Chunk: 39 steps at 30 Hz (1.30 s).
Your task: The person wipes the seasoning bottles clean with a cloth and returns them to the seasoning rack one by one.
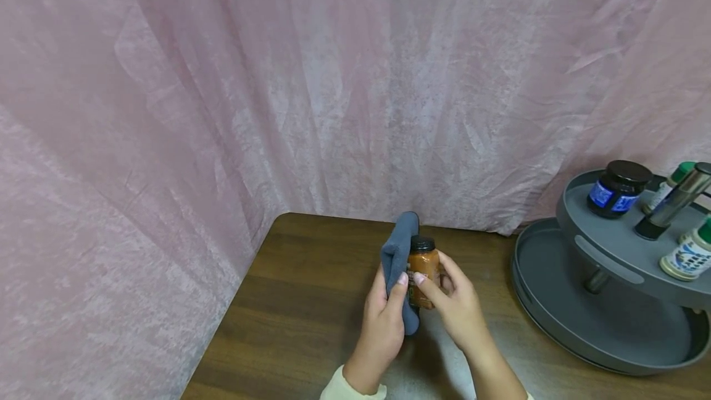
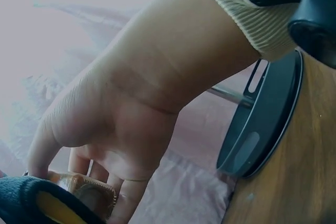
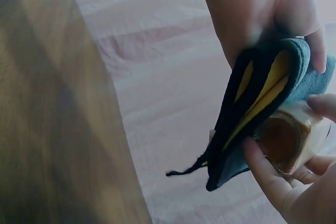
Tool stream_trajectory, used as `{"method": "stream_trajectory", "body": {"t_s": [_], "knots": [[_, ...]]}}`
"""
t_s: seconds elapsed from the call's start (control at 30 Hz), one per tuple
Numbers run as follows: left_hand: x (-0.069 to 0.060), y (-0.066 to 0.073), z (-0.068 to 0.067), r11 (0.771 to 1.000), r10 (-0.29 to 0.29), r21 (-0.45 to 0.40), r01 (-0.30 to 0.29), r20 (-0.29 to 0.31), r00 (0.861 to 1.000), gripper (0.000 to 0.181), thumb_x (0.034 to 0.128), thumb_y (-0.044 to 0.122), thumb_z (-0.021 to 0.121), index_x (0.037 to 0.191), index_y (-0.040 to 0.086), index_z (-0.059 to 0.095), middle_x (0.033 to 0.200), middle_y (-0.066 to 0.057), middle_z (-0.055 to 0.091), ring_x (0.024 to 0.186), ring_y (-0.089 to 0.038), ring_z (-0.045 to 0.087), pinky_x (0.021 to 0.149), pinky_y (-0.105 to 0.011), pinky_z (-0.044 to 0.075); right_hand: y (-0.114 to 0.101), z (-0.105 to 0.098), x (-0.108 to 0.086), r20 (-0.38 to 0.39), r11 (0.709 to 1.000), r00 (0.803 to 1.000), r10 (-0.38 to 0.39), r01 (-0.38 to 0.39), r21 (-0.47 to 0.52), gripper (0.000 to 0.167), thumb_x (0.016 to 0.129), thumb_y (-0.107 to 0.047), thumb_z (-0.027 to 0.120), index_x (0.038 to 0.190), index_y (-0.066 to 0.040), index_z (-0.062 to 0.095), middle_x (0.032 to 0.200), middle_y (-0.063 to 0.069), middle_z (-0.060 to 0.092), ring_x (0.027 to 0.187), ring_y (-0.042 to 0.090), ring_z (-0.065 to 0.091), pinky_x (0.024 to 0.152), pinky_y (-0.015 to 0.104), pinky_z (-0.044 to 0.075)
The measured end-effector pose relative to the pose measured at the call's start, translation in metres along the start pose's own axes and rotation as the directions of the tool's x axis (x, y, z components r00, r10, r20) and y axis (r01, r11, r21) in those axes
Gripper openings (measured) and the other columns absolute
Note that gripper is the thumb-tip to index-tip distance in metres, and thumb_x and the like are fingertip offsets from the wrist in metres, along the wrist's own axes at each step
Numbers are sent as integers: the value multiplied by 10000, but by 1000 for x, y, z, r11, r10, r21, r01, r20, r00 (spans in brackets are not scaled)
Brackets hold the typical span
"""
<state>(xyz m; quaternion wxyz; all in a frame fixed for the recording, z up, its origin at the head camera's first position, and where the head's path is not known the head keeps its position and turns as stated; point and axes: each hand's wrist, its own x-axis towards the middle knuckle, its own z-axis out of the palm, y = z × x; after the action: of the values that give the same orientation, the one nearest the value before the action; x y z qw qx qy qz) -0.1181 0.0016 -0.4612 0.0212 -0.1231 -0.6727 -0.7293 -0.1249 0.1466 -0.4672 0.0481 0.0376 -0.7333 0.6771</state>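
My left hand [image 1: 383, 320] holds a folded blue-grey cloth [image 1: 399, 245] above the wooden table. The right wrist view shows yellow inside the folds of this cloth [image 3: 299, 77] and a thin loop hanging off one corner. In my right hand [image 1: 458, 304] is a small jar [image 1: 425, 264] with a black lid and orange-brown contents, gripped between thumb and fingers. It stands roughly upright, its side against the cloth. The left thumb lies at the jar's near side. From the left wrist, the right hand [image 2: 121, 124] is seen around the jar, whose base [image 2: 94, 195] faces the camera.
A grey two-tier round stand [image 1: 605, 320] occupies the table's right side. Its upper tier carries a dark jar with a blue label [image 1: 619, 189], a tilted metallic cylinder [image 1: 674, 199] and green-capped bottles [image 1: 689, 255]. Pink curtain [image 1: 344, 97] hangs behind the wooden table [image 1: 300, 289].
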Motion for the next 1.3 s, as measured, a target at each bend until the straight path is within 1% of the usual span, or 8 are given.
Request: {"method": "stream_trajectory", "body": {"t_s": [0.2,0.43,0.6,0.73,0.87,1.03,1.13,1.3], "knots": [[-1,-1,5,998,-46,40,45,23,999,444,1078,252,473,1519,276,431,1488,10,545,1376,-157,483,1120,-237,384,-4,-4,1,-122,1000,993,0,1,9,493,992,-235,665,1455,-166,510,1260,56,645,1155,103,645,911,214,548],[-2,-5,11,996,-74,65,69,86,993,446,1069,270,493,1513,274,447,1470,-24,564,1342,-173,527,1077,-241,434,-8,-11,3,-219,990,975,-40,68,122,480,1011,-143,621,1470,-115,485,1275,7,654,1158,126,637,917,202,546],[-2,-5,12,993,-98,77,93,64,993,437,1064,273,500,1499,290,462,1439,-22,591,1314,-166,553,1060,-250,450,-7,-12,3,-198,993,979,-38,58,100,482,1016,-149,614,1479,-127,482,1268,-33,656,1156,103,628,915,194,536],[-1,-2,7,995,-95,43,94,27,995,449,1071,261,484,1517,285,434,1465,-2,569,1338,-157,535,1075,-249,440,-6,-9,2,-121,999,992,-37,39,19,493,1002,-180,643,1472,-150,496,1258,-1,653,1126,109,640,909,202,537],[0,1,1,998,-58,-20,58,-1,998,451,1085,241,450,1534,260,405,1499,1,535,1379,-151,493,1107,-226,409,-5,-6,2,-38,999,998,-41,40,-24,529,973,-197,690,1467,-168,502,1249,83,643,1068,135,656,878,239,562],[1,2,-2,994,2,-107,-4,-14,1000,474,1099,237,414,1567,244,341,1573,5,448,1451,-128,410,1164,-207,346,-3,-4,0,30,999,999,-17,19,-45,573,942,-221,730,1469,-200,503,1241,93,645,1056,156,664,864,256,574],[1,3,-2,991,16,-132,-17,-9,1000,477,1094,224,430,1563,255,350,1576,9,445,1455,-122,406,1174,-224,342,-3,-3,0,21,997,1000,-15,17,-75,552,937,-244,737,1447,-194,530,1213,74,658,1047,168,665,877,245,566],[1,3,1,998,-3,-62,4,2,1000,494,1060,165,501,1532,285,420,1528,12,507,1415,-138,453,1137,-229,378,-7,-4,0,-98,994,995,28,-38,-103,525,957,-284,713,1427,-116,548,1225,86,654,1100,129,623,928,155,499]]}}
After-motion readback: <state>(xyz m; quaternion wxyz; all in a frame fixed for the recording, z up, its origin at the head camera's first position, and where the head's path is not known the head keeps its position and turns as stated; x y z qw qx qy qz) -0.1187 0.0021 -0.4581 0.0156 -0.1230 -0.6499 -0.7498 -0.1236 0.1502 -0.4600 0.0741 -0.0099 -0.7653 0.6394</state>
